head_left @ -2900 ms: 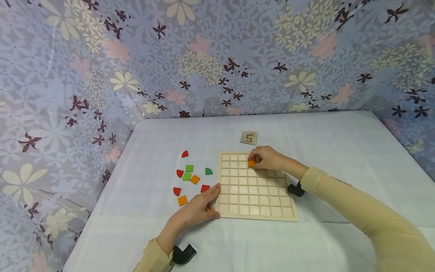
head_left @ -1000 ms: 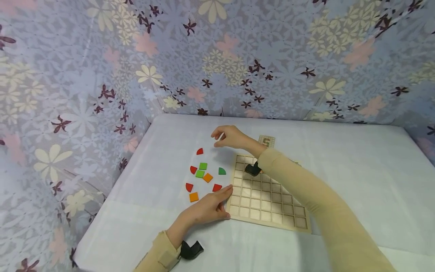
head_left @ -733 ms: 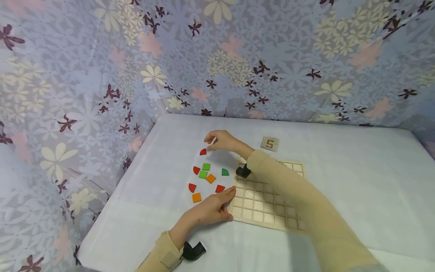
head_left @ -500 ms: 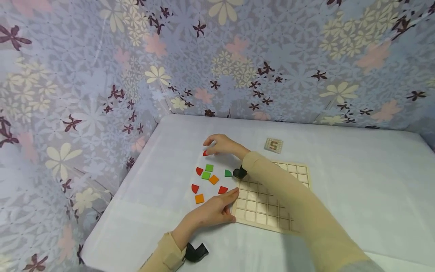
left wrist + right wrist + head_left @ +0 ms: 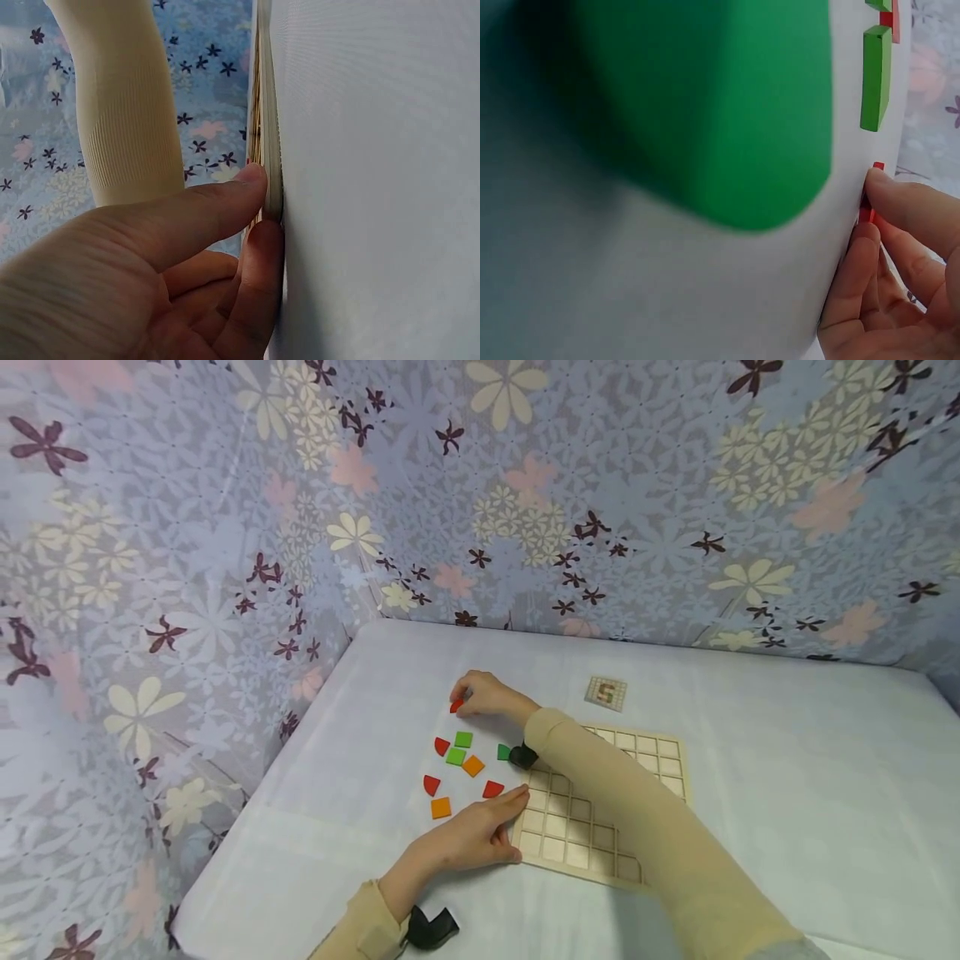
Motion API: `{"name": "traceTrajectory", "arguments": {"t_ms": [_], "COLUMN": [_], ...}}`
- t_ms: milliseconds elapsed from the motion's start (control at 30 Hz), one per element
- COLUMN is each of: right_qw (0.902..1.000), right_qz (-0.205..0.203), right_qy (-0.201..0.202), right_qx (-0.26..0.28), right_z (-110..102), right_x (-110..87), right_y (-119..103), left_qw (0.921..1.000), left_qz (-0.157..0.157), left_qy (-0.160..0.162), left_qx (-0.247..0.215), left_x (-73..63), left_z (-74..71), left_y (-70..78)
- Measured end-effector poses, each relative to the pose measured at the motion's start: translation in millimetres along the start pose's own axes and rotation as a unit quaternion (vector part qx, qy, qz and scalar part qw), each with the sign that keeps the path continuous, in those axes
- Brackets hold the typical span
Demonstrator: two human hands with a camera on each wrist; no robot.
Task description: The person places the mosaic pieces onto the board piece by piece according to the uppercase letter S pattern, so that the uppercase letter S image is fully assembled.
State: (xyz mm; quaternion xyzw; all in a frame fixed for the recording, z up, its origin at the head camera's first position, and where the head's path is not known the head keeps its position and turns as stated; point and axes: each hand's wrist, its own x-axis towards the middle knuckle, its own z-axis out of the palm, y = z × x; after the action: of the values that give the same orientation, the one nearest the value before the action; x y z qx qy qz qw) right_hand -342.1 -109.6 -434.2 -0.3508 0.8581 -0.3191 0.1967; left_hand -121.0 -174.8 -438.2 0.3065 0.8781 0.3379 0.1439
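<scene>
My right hand [image 5: 485, 694] pinches a red quarter-circle tile [image 5: 457, 706] between thumb and fingertips at the back of the loose pieces. In the right wrist view, this red tile [image 5: 865, 214] shows at the fingertips, against the white tabletop. My left hand [image 5: 472, 837] rests at the left edge of the wooden grid board [image 5: 557, 827], fingers fairly straight. In the left wrist view its digits touch the board's edge [image 5: 274, 150] near a corner. The right forearm covers much of the grid, including where the orange tile lay.
Left of the board lie green square tiles [image 5: 455, 757], orange squares [image 5: 441, 807], more red quarter-circles [image 5: 431, 785] and a dark green quarter-circle [image 5: 503, 752], partly behind the right wrist's black camera [image 5: 522, 756]. A small pattern card [image 5: 606, 692] lies behind the board.
After leaving an orange square on the board's back row, my right hand moved left, came down at the rearmost red quarter-circle and took hold of it. The left hand stayed at the board's edge.
</scene>
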Motion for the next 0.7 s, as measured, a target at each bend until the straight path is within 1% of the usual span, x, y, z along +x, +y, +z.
{"name": "traceTrajectory", "arguments": {"t_ms": [100, 200, 400, 533, 700], "right_qw": [0.9999, 0.9999, 0.9986, 0.9953, 0.9918], "right_qz": [-0.006, -0.006, 0.021, 0.027, 0.012], "right_qy": [0.0, 0.003, 0.018, 0.038, 0.059], "right_qx": [-0.012, -0.008, 0.045, 0.085, 0.112], "right_z": [0.9, 0.4, -7.5, -26.4, -60.2], "right_x": [-0.1, -1.6, -8.1, -15.8, -32.9], "right_y": [-0.6, -1.7, 6.3, 9.6, 7.1], "left_qw": [1.0, 1.0, 1.0, 1.0, 0.9997], "left_qz": [-0.003, -0.003, -0.002, -0.007, -0.021], "left_qy": [-0.001, 0.0, -0.002, -0.001, 0.007], "left_qx": [-0.002, -0.001, -0.003, -0.005, -0.01], "left_x": [0.2, 1.1, 3.8, 4.0, 2.2], "left_z": [0.1, 0.6, 4.3, 4.5, 2.2], "left_y": [1.1, 1.7, 2.5, 2.9, 2.9]}}
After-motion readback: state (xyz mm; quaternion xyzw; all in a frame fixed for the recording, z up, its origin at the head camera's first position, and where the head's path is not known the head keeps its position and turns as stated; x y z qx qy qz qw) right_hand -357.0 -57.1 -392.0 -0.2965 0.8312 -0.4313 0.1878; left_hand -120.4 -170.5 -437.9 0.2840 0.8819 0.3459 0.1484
